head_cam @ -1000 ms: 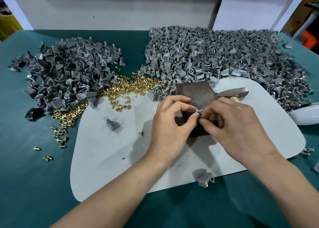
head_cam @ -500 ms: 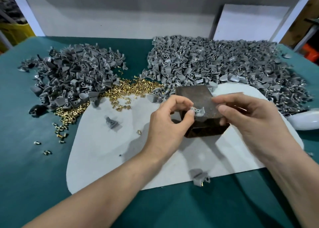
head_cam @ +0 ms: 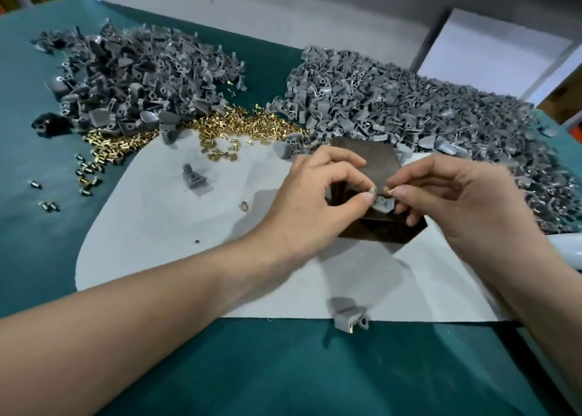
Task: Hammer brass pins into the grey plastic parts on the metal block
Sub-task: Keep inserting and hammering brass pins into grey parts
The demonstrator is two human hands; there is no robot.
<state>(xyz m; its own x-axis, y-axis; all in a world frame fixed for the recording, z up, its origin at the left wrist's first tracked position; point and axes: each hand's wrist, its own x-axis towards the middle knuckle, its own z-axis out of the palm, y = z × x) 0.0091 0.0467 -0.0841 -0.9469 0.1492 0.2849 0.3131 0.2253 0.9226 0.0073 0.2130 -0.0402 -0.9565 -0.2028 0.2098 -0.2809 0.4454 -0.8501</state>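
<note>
A dark metal block [head_cam: 374,160] stands on a pale grey mat [head_cam: 157,226]. Over the block's near edge my left hand [head_cam: 318,198] pinches a small grey plastic part [head_cam: 382,204] between thumb and forefinger. My right hand [head_cam: 456,201] pinches a brass pin [head_cam: 388,190] at its fingertips, right above that part. Loose brass pins [head_cam: 239,125] lie heaped at the mat's far edge. The hammer is hidden from view.
Two big heaps of grey parts lie on the green table, one at far left [head_cam: 141,81], one at far right [head_cam: 425,113]. Single grey parts lie on the mat [head_cam: 192,176] and at its near edge [head_cam: 348,318]. A white rounded object [head_cam: 567,242] shows at the right.
My right hand has come back to the part with a brass pin in its fingertips. The left hand kept pinching the grey part over the block. The camera tilted and shifted left.
</note>
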